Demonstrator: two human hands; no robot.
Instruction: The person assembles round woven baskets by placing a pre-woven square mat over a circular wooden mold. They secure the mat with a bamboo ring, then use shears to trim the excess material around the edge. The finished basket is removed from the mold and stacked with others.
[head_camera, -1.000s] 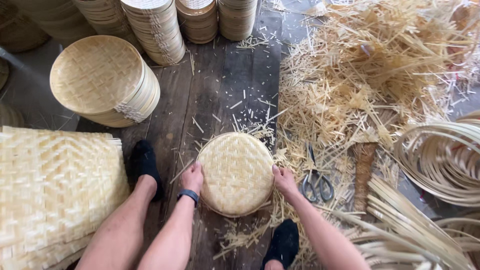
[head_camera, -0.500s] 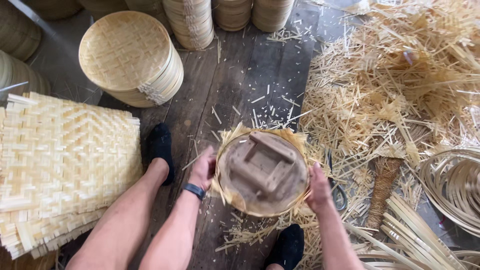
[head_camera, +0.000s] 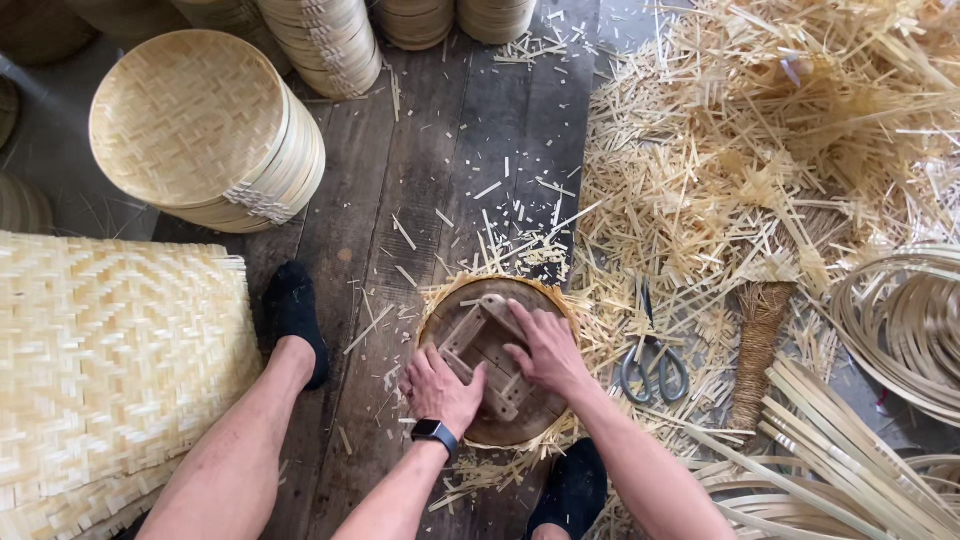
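1. The left hand (head_camera: 440, 388) presses flat, fingers spread, on the round wooden mould (head_camera: 495, 360) on the floor (head_camera: 440, 150).
2. The right hand (head_camera: 545, 348) lies open on its crossbars.
3. Scissors (head_camera: 652, 368) lie at three o'clock of the mould.
4. A basket stack (head_camera: 205, 130) stands at ten o'clock, woven mats (head_camera: 110, 350) at nine.

one round wooden mould (head_camera: 497, 362), two hands, one pair of scissors (head_camera: 652, 368), one stack of woven trays (head_camera: 205, 130), two black socks
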